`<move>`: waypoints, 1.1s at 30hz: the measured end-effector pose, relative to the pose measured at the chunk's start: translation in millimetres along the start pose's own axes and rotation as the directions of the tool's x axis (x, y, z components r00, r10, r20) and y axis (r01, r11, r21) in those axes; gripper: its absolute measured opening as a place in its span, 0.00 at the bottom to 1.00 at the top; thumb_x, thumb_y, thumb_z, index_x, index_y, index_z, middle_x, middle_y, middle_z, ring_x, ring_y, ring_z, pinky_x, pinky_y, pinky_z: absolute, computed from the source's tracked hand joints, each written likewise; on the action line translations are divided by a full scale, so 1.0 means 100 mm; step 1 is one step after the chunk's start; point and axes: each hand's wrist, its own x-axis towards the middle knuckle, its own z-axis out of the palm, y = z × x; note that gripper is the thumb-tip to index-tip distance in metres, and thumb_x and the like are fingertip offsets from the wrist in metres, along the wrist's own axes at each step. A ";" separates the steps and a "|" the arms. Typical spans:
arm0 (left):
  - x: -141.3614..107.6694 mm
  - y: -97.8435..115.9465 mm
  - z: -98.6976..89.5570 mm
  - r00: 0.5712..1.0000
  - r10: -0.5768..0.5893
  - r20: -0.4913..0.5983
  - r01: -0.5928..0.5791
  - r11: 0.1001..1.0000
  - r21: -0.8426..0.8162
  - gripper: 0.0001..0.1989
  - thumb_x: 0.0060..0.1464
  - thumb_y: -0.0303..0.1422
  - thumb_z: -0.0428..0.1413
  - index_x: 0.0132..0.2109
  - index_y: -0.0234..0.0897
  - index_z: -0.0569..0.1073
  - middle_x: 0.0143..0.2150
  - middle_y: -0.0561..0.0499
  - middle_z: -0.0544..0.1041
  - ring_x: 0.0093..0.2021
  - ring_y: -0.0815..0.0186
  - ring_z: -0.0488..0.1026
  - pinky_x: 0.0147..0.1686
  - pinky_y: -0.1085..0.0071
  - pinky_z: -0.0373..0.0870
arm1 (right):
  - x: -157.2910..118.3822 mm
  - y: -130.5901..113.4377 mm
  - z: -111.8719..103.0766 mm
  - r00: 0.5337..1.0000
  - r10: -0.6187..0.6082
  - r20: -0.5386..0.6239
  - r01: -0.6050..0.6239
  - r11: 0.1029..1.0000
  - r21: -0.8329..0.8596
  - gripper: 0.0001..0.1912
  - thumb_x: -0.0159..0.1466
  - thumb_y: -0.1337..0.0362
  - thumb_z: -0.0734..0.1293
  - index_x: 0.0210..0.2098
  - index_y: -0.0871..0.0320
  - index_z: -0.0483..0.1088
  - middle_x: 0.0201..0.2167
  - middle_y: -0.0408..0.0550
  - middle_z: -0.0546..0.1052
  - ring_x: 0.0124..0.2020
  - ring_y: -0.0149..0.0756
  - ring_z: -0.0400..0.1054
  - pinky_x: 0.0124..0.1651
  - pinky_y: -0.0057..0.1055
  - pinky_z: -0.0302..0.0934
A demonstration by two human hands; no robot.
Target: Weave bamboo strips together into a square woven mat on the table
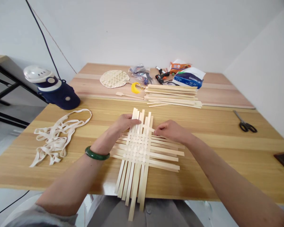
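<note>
On the pale wooden table [198, 176], the flat lattice of pale bamboo strips [137, 154] sits right under both hands. The left hand [124, 123], half closed, clasps the upright strips' top ends; the right hand [172, 130], nearly closed, pinches one crosswise strip [149, 128]. Black-handled steel scissors [245, 124] lie well right of it.

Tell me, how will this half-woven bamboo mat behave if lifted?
The half-woven bamboo mat probably feels light, its strips being thin. Nothing visibly binds the crossings, so it may sag and loosen. Its long free ends will likely flex.
</note>
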 end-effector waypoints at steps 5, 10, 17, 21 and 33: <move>0.01 0.01 0.02 1.000 0.004 0.013 -0.004 1.000 -0.009 0.04 0.43 0.26 0.62 0.31 0.33 0.76 0.25 0.53 0.77 0.23 0.70 0.72 0.25 0.75 0.67 | -0.01 -0.07 -0.01 1.000 -0.002 -0.029 -0.002 0.988 -0.152 0.13 0.53 0.62 0.64 0.15 0.58 0.62 0.16 0.38 0.59 0.22 0.27 0.51 0.27 0.30 0.45; 0.02 0.00 0.03 0.999 0.003 0.033 -0.003 1.000 -0.017 0.03 0.44 0.26 0.61 0.30 0.33 0.76 0.23 0.53 0.76 0.22 0.70 0.71 0.24 0.76 0.66 | -0.03 -0.11 -0.04 0.999 -0.002 -0.037 -0.007 0.973 -0.232 0.12 0.53 0.65 0.63 0.15 0.58 0.61 0.16 0.38 0.59 0.22 0.27 0.51 0.26 0.29 0.45; 0.02 -0.02 0.03 0.999 0.008 0.052 -0.007 1.000 -0.028 0.02 0.44 0.27 0.61 0.29 0.34 0.75 0.23 0.53 0.76 0.21 0.71 0.71 0.24 0.76 0.65 | -0.07 -0.20 -0.07 0.999 0.050 -0.021 -0.054 0.962 -0.267 0.10 0.52 0.69 0.63 0.15 0.57 0.64 0.15 0.39 0.63 0.21 0.28 0.54 0.27 0.31 0.46; 0.01 -0.02 0.02 0.999 0.008 0.054 -0.006 1.000 -0.030 0.02 0.44 0.27 0.61 0.29 0.33 0.76 0.23 0.52 0.76 0.22 0.69 0.72 0.23 0.75 0.66 | -0.06 -0.22 -0.07 0.998 0.060 -0.009 -0.060 0.962 -0.268 0.12 0.52 0.69 0.64 0.14 0.56 0.63 0.14 0.40 0.64 0.20 0.29 0.55 0.27 0.31 0.46; 0.04 -0.04 -0.01 0.997 -0.006 0.076 0.013 0.995 -0.095 0.06 0.41 0.26 0.63 0.31 0.33 0.75 0.23 0.53 0.76 0.21 0.69 0.72 0.23 0.73 0.67 | 0.07 -0.08 -0.03 0.996 -0.077 0.052 0.079 0.996 -0.050 0.12 0.57 0.63 0.63 0.18 0.57 0.66 0.15 0.39 0.66 0.18 0.27 0.56 0.25 0.29 0.48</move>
